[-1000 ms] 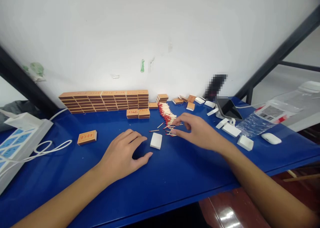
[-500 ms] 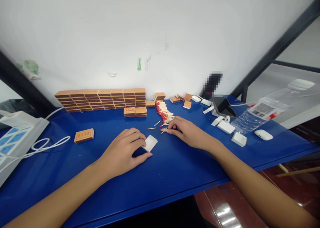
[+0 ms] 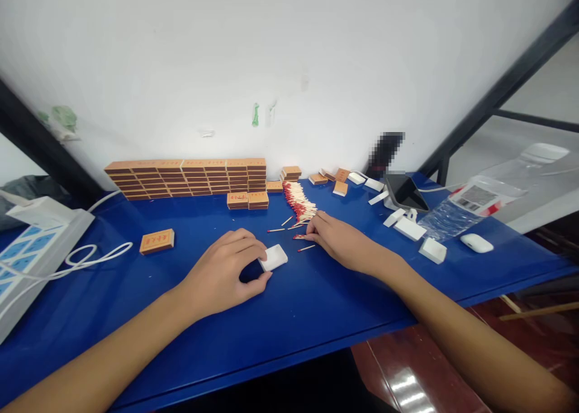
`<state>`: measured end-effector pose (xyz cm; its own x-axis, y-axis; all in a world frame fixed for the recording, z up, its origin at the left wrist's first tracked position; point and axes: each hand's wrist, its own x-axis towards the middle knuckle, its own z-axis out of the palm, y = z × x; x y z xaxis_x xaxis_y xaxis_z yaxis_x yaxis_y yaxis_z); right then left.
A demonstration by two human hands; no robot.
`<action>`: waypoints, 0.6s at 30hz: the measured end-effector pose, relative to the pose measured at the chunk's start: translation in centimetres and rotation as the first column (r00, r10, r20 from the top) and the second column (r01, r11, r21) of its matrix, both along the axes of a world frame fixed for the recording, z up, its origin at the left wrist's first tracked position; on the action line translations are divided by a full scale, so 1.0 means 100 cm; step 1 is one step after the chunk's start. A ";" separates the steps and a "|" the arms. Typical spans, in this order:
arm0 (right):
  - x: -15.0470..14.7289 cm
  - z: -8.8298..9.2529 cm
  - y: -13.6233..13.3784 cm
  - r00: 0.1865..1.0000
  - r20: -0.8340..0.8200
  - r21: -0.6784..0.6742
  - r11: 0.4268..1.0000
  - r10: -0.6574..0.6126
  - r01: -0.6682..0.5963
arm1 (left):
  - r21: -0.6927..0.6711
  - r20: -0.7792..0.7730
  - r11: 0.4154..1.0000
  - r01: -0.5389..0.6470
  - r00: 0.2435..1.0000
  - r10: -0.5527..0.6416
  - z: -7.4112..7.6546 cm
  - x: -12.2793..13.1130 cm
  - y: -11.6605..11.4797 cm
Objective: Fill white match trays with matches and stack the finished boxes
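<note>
My left hand point(image 3: 228, 268) holds a white matchbox tray point(image 3: 275, 258) on the blue table, fingers and thumb around its left end. To the right, my right hand point(image 3: 332, 235) has its fingertips closed on a few matches point(image 3: 299, 237), whose red heads poke out to the left. Just behind it lies a long pile of matches point(image 3: 299, 203) with red heads. Single loose matches lie nearby: one match point(image 3: 306, 248) below my right fingertips, another match point(image 3: 277, 230) between the hands.
Stacked orange matchboxes point(image 3: 190, 178) line the wall. A single matchbox point(image 3: 157, 242) lies left, beside a white cable and power strip point(image 3: 45, 250). On the right are white trays point(image 3: 409, 228), a dark-screened device point(image 3: 406, 191), a plastic bottle point(image 3: 474, 199) and a white case point(image 3: 476, 243).
The tray has tipped or turned slightly in my left hand. My right fingers have gathered the matches closer, and one match now lies apart below them. The view has shifted a little.
</note>
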<state>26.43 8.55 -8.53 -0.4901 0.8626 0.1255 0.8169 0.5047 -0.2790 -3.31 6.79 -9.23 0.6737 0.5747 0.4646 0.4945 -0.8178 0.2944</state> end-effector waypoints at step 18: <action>-0.053 0.022 -0.024 0.988 -0.060 0.032 0.989 0.143 -0.141 | 0.017 -0.040 0.997 -0.074 0.996 0.075 -0.002 -0.001 -0.002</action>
<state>21.13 6.18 -6.33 -0.5978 0.7806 0.1824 0.7181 0.6226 -0.3108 -3.37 6.59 -9.38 0.6475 0.6170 0.4473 0.5656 -0.7824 0.2605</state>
